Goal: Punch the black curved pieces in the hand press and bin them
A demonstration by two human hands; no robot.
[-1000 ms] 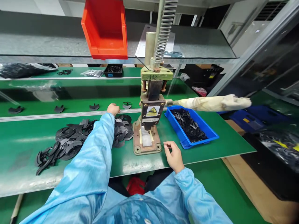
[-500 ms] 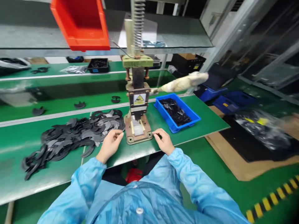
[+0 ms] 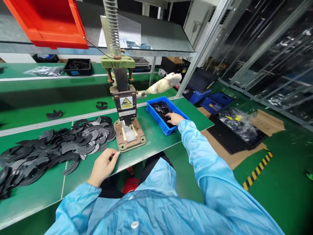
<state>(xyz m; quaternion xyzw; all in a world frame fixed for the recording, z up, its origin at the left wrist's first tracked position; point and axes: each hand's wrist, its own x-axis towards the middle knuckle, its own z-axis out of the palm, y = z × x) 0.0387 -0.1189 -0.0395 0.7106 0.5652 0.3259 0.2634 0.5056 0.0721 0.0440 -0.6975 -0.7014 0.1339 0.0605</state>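
My left hand rests by the table's front edge, just left of the press base. Its fingers curl loosely with the thumb apart, and nothing shows in them. My right hand reaches into a blue bin, fingers spread over thin black pieces. Whether it touches a single piece is hard to see. Between my hands stands a hand press with a warning label and a cloth-wrapped lever. A pale block lies under its ram. Left of it spreads a pile of curved black pieces.
An orange-red bin hangs above at the left. A black tray sits on the back ledge. Two loose curved pieces lie behind the pile. Cardboard and a bagged bundle are on the right beyond the table's end.
My right hand has moved from beside the press base to the right, into the blue bin. My left hand stays near the base, slightly lower. The whole view has swung to the right.
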